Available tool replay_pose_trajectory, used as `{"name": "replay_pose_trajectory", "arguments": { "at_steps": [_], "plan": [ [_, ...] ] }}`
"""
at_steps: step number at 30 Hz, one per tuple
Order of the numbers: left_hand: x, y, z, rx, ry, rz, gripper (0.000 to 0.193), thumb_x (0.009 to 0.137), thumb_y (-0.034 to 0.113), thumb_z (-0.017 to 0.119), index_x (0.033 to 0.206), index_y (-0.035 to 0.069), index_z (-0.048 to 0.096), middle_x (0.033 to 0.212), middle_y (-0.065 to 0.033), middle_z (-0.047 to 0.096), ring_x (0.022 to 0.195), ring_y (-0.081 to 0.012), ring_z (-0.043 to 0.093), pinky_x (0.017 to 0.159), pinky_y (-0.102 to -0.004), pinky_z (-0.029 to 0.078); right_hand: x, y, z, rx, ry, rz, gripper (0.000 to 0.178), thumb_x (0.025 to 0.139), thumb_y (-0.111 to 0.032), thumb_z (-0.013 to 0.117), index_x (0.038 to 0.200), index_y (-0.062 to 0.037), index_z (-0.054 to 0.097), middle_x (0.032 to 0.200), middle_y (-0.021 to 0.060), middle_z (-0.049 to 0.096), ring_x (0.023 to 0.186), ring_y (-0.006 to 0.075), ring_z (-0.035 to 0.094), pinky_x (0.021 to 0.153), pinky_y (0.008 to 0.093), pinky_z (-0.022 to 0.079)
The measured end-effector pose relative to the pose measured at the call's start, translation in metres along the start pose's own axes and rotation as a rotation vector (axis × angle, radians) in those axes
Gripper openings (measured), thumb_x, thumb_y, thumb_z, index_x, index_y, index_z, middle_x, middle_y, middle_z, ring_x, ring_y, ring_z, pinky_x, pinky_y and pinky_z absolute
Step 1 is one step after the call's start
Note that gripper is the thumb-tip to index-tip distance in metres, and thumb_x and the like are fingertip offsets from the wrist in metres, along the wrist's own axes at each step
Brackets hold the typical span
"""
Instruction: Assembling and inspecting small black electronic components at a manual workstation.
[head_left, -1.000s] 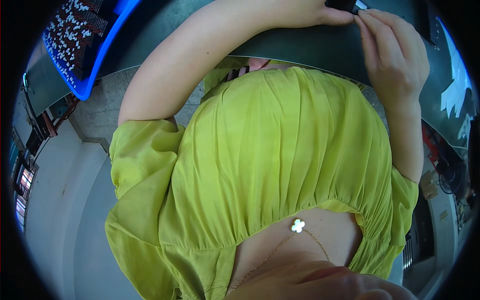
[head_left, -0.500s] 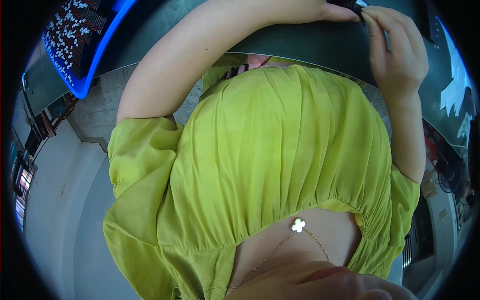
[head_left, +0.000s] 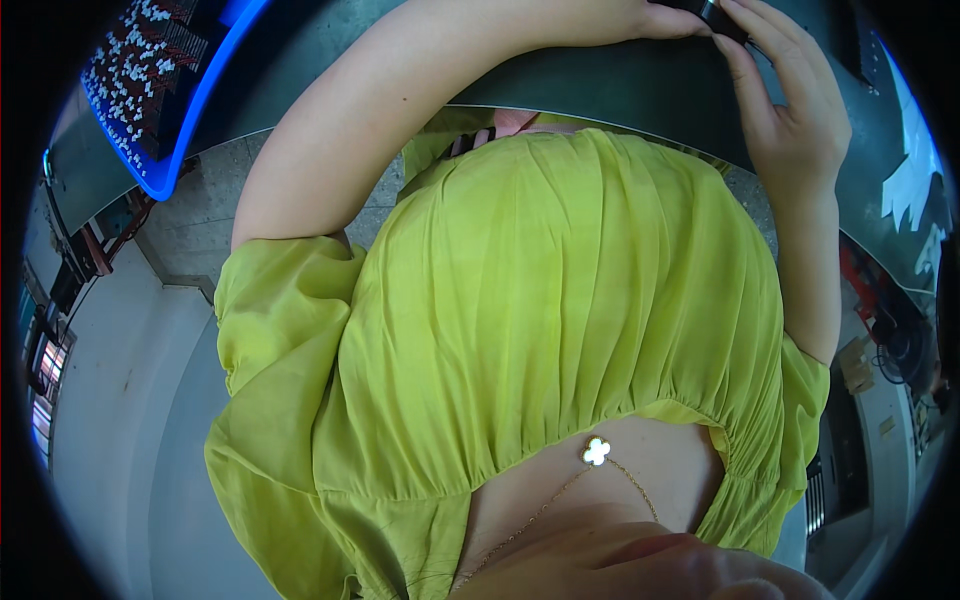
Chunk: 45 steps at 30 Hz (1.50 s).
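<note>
At the top edge, a small glossy black part [head_left: 727,22] sits between my two hands, partly cut off by the frame. My left hand [head_left: 672,20] grips it from the left, thumb stretched along its near side. My left fingers run out of view. From the right, my right hand [head_left: 795,85] closes thumb and fingers on the part's right end. The exact kind of part cannot be made out. Both hands are over the dark green tabletop [head_left: 610,80].
A blue tray [head_left: 190,120] at the upper left holds dark comb-like pieces and many small white bits. White finger-shaped sheets or gloves [head_left: 908,165] lie at the right, near a dark strip [head_left: 857,45]. The table's near edge curves close to my body.
My right thumb and fingers have shifted slightly and spread wider around the black part. More of the part's glossy surface shows. My left arm is almost unchanged.
</note>
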<state>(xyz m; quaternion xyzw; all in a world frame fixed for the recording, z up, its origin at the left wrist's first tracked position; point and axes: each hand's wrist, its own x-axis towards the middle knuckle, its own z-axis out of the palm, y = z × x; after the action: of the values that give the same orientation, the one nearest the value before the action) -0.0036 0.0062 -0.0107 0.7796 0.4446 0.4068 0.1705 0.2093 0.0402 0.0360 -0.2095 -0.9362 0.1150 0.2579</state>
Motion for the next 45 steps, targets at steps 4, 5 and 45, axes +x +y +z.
{"name": "replay_pose_trajectory", "arguments": {
  "at_steps": [4, 5, 45],
  "plan": [
    [0.001, 0.007, -0.006, 0.026, 0.014, -0.017, 0.031, 0.081, 0.019, 0.077, 0.107, 0.004, 0.069, 0.104, -0.0144, 0.07, 0.106, -0.0367, 0.062, 0.099, -0.0427, 0.049, -0.002, 0.007, -0.005, 0.064, 0.01, 0.167, 0.02, 0.084, 0.003, 0.072, 0.104, 0.003, 0.071, 0.101, 0.0179, 0.072, 0.094, 0.0324, 0.07, 0.084, 0.035, 0.054],
    [0.0, 0.008, -0.006, 0.028, 0.003, -0.04, 0.033, 0.081, 0.019, 0.078, 0.108, 0.004, 0.069, 0.104, -0.0146, 0.07, 0.106, -0.0369, 0.062, 0.098, -0.043, 0.05, -0.003, 0.01, -0.007, 0.114, -0.024, 0.212, 0.016, 0.087, 0.003, 0.071, 0.103, 0.003, 0.071, 0.099, 0.0167, 0.073, 0.093, 0.0295, 0.071, 0.083, 0.033, 0.054],
    [-0.001, 0.005, 0.001, -0.178, 0.192, 0.254, 0.019, 0.079, 0.012, 0.082, 0.094, 0.007, 0.072, 0.093, -0.0096, 0.07, 0.092, -0.0336, 0.065, 0.091, -0.0451, 0.049, 0.061, -0.027, -0.063, 0.165, -0.468, 0.295, 0.006, 0.086, 0.005, 0.072, 0.091, 0.0031, 0.07, 0.082, 0.0059, 0.068, 0.072, 0.0127, 0.062, 0.066, 0.0241, 0.049]
  ]
}}
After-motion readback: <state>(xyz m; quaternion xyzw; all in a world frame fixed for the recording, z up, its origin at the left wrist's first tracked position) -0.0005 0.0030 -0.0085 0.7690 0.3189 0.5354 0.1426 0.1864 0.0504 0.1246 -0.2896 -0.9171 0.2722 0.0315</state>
